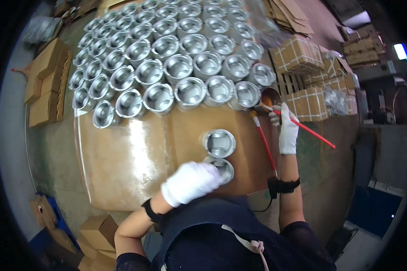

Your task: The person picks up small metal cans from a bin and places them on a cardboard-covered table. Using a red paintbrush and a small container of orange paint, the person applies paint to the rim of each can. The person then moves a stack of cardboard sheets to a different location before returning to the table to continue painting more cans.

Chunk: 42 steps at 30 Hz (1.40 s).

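Observation:
My right hand (pixel 288 128), in a white glove, is closed around a paintbrush (pixel 313 133) with a red handle. Its bristle end is at a copper-coloured bowl (pixel 270 97) by the table's right edge. My left hand (pixel 191 181), also gloved in white, is over the nearest silver metal piston (pixel 226 170) and covers its left part; motion blurs its fingers, so their grip is unclear. Just beyond stands another piston (pixel 220 143), hollow side up. A second red-handled brush (pixel 264 141) lies on the table left of my right hand.
Rows of silver pistons (pixel 158 97) fill the far part of the brown-covered table (pixel 122 158). Strapped cardboard boxes (pixel 306 105) are stacked to the right, near a pallet. More cartons (pixel 45 86) stand at the left, and opened boxes (pixel 98 231) sit at the lower left.

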Each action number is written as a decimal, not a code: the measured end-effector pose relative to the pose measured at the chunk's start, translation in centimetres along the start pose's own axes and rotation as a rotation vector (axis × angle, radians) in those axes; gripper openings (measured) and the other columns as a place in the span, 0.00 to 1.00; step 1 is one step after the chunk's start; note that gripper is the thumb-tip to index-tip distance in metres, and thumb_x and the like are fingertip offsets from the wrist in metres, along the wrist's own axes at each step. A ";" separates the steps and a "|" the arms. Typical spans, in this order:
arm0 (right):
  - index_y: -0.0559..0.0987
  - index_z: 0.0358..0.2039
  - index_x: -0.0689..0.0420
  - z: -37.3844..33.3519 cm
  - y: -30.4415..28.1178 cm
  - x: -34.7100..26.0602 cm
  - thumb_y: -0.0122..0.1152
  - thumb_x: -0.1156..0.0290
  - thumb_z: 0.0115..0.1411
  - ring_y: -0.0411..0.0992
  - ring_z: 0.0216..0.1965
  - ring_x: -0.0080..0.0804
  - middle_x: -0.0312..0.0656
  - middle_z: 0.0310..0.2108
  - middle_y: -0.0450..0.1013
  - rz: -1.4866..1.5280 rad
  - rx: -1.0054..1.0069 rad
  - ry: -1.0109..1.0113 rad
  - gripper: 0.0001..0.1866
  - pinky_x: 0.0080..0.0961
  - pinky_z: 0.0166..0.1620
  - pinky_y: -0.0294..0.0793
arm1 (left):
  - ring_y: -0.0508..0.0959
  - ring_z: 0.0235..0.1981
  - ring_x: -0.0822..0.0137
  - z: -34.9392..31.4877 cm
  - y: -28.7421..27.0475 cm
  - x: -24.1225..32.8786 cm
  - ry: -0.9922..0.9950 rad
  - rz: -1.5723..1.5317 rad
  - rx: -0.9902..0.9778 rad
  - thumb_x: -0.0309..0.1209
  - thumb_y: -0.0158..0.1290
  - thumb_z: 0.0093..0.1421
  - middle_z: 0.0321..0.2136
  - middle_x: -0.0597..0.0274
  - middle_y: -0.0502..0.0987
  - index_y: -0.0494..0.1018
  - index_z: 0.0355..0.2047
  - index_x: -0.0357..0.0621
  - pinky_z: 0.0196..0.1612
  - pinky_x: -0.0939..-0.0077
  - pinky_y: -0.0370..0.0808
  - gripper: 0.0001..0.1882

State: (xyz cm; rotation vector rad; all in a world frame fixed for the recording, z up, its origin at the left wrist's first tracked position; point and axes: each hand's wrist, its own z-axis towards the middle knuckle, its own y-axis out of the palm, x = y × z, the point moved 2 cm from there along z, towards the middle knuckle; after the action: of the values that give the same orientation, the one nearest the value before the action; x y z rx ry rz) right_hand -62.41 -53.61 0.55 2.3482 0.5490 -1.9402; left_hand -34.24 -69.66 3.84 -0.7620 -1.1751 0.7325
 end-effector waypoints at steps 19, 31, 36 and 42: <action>0.82 0.32 0.62 -4.9 4.0 -2.3 0.47 0.50 0.69 0.72 0.27 0.20 0.38 0.25 0.78 -0.019 -0.122 -0.087 0.27 0.19 0.33 0.69 | 0.78 0.43 0.70 -9.1 -0.5 -0.9 -1.019 -1.420 0.672 0.38 0.54 0.65 0.44 0.64 0.78 0.73 0.51 0.41 0.50 0.73 0.75 0.18; 0.80 0.28 0.65 -17.0 15.0 -5.4 0.48 0.54 0.69 0.75 0.25 0.25 0.47 0.25 0.79 0.042 -0.572 0.105 0.26 0.19 0.29 0.70 | 0.75 0.51 0.62 -8.0 -0.4 -2.2 -0.740 -2.074 1.227 0.47 0.46 0.68 0.52 0.60 0.74 0.65 0.58 0.51 0.55 0.64 0.76 0.23; 0.81 0.25 0.63 -14.8 14.5 -4.0 0.49 0.51 0.68 0.64 0.16 0.14 0.40 0.17 0.76 0.063 -0.474 0.190 0.28 0.15 0.22 0.59 | 0.75 0.53 0.61 -8.9 0.0 -2.6 -0.780 -2.128 1.189 0.44 0.48 0.67 0.54 0.61 0.73 0.63 0.61 0.54 0.58 0.61 0.73 0.24; 0.79 0.18 0.61 -13.0 15.7 -6.1 0.49 0.51 0.68 0.67 0.16 0.19 0.36 0.15 0.73 -0.058 -0.688 0.139 0.29 0.19 0.21 0.63 | 0.79 0.37 0.72 -8.5 -5.6 -1.1 -0.987 -1.294 0.404 0.41 0.60 0.59 0.37 0.63 0.81 0.77 0.47 0.39 0.43 0.76 0.76 0.21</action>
State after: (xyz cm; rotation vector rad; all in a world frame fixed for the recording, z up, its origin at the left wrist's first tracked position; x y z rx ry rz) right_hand -46.37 -66.38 6.22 2.0219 1.0921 -1.3025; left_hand -25.67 -74.81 6.10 0.8366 -1.9407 0.1481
